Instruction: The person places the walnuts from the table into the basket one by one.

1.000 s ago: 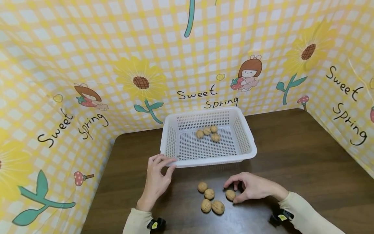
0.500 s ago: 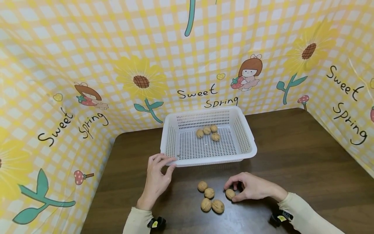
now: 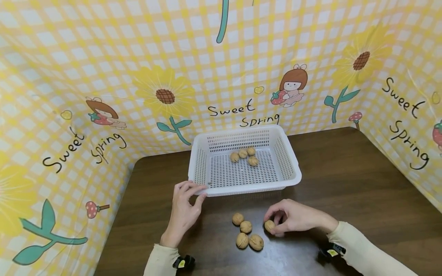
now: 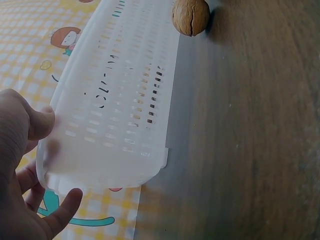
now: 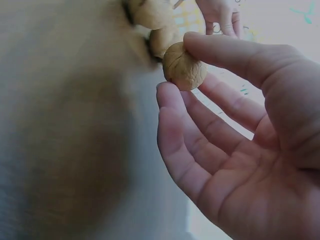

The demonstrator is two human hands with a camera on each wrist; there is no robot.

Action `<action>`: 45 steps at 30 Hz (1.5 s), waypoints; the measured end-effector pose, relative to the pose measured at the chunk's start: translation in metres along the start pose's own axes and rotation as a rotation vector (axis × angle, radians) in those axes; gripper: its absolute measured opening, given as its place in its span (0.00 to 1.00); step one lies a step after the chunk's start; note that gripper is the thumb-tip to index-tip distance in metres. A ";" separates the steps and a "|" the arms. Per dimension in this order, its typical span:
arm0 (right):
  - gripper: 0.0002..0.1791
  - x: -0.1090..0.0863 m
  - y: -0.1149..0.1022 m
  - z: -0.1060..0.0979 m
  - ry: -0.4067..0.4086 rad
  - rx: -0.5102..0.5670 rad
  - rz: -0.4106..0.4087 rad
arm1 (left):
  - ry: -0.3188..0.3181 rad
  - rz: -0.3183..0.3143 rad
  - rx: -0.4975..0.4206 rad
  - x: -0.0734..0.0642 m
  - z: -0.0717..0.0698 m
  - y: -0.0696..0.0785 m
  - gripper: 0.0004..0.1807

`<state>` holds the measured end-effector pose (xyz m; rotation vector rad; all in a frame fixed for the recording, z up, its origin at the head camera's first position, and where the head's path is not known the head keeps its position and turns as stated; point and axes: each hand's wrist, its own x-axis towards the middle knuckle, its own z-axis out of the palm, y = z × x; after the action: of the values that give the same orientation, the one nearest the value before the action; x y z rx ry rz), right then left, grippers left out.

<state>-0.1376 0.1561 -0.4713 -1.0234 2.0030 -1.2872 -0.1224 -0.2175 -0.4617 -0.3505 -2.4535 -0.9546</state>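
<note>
My right hand (image 3: 293, 216) pinches a walnut (image 5: 183, 67) between thumb and fingers, close over the table to the right of a loose group of walnuts (image 3: 246, 227). In the right wrist view the thumb lies on one side of the nut and the fingertips on the other. At the near left corner of a white plastic basket (image 3: 241, 189), my left hand (image 3: 184, 209) grips the rim, thumb on one side and fingers on the other, as the left wrist view (image 4: 47, 120) also shows. Several walnuts (image 3: 253, 161) lie together on the basket's slotted floor.
The basket stands at the back of a dark brown wooden table (image 3: 345, 184), close against a yellow checked cloth (image 3: 221, 69) printed with sunflowers. This cloth also rises along the left and right sides. A black strap device (image 3: 335, 251) sits at the right wrist.
My right thumb and fingers have closed on the walnut, which has moved slightly left and up in the head view. My left hand stays on the basket rim.
</note>
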 end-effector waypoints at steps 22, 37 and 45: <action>0.18 0.030 -0.086 -0.073 0.007 -0.122 0.026 | 0.003 0.010 -0.004 0.002 -0.003 0.001 0.10; 0.24 0.101 -0.108 -0.132 0.130 -0.151 0.096 | 0.019 0.016 -0.008 -0.002 -0.004 -0.004 0.10; 0.27 0.133 -0.084 -0.151 0.212 -0.144 0.217 | 0.017 0.022 -0.011 -0.001 0.000 -0.001 0.10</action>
<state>-0.3029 0.1011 -0.3402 -0.7313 2.3230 -1.1902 -0.1221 -0.2180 -0.4623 -0.3712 -2.4249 -0.9585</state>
